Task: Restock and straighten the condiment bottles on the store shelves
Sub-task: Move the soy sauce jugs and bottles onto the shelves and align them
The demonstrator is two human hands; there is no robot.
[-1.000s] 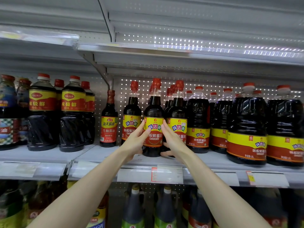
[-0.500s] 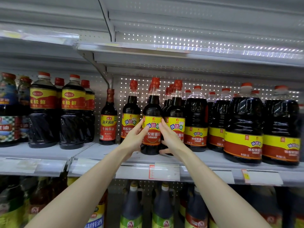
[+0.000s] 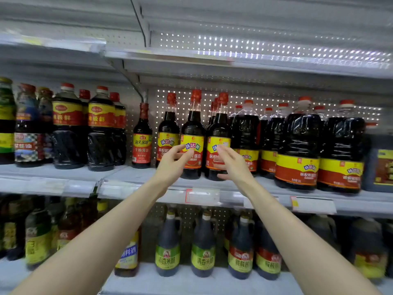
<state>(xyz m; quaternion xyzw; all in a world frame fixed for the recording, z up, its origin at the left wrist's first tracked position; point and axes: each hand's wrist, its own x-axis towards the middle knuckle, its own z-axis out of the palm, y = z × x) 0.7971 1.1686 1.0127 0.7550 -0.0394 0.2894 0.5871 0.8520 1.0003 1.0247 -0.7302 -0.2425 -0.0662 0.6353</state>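
On the shelf (image 3: 131,177), past the squat bottles (image 3: 68,128) at the left and a slim red-label bottle (image 3: 142,141), the left hand (image 3: 173,165) is raised in front of a yellow-label bottle (image 3: 192,128) that stands upright near the front edge. Its thumb and fingers are loosely curled over the label, and I cannot tell whether they pinch it or merely touch it. Just to the right, the right hand (image 3: 232,165) reaches over the label of the neighbouring bottle (image 3: 219,126) with fingers nearly straight and thumb spread low, gripping nothing, and big jugs (image 3: 297,145) stand further right.

A shop aisle: metal shelves (image 3: 127,175) of labelled sauce bottles (image 3: 192,133), price tags (image 3: 202,195) along the edges.
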